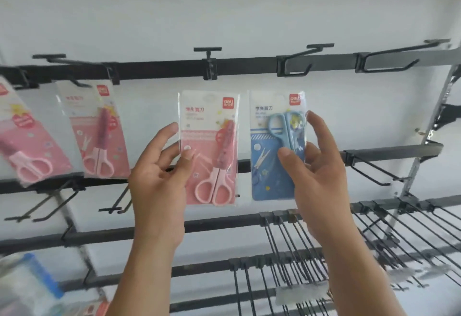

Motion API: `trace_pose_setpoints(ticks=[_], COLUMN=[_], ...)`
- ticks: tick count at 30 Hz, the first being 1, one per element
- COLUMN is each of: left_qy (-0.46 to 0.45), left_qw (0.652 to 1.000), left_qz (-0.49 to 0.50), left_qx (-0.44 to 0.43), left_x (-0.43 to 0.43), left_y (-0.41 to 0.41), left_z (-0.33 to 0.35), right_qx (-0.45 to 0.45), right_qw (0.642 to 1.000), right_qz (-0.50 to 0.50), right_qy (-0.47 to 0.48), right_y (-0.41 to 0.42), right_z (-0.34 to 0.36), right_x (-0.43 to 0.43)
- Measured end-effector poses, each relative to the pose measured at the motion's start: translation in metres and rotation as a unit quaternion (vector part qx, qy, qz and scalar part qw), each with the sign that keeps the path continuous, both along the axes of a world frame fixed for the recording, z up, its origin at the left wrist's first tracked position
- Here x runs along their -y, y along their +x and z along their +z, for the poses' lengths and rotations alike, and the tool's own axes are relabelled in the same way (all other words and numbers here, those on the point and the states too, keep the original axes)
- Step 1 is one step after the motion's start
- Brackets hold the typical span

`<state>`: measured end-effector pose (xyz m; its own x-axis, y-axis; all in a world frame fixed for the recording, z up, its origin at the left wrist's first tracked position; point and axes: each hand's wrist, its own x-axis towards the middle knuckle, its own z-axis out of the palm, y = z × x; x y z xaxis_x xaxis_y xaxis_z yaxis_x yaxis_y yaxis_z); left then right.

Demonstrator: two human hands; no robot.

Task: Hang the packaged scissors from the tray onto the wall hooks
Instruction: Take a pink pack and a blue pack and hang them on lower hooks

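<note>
My left hand (159, 178) pinches the left edge of a pink scissors pack (209, 151), thumb on its front. My right hand (314, 166) grips a blue scissors pack (274, 151) by its right side, thumb across the front. Both packs are held upright just below the top black rail (244, 65). The centre hook (208, 62) juts out right above the pink pack, and an empty hook (296, 65) sits above the blue pack. Two more pink scissors packs (96, 128) (22, 136) hang from hooks at the left. The tray is not visible.
Another empty hook (389, 62) stands on the top rail at the right. Lower rails carry several long bare pegs (374, 241) sticking out toward me. A metal upright (421, 141) runs down the right side. Blurred packaged goods (30, 285) lie at the bottom left.
</note>
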<state>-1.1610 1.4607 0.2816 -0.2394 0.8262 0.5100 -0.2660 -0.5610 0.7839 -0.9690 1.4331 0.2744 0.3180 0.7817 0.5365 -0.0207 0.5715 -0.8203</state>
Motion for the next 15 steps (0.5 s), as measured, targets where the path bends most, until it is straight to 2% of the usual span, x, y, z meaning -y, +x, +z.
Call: trace_pose_setpoints(ticks=[7, 15], left_qy=[0.045, 0.042], left_qw=[0.994, 0.988], left_qz=[0.101, 0.147], left_qx=[0.013, 0.004], left_x=[0.008, -0.009], left_y=[0.029, 0.035], left_z=[0.02, 0.03], right_qx=[0.005, 0.008], right_qw=[0.999, 0.998], right_qz=[0.052, 0.052], right_qy=[0.012, 0.026], right_y=[0.026, 0.029], right_z=[0.006, 0.012], right_x=[0.0, -0.005])
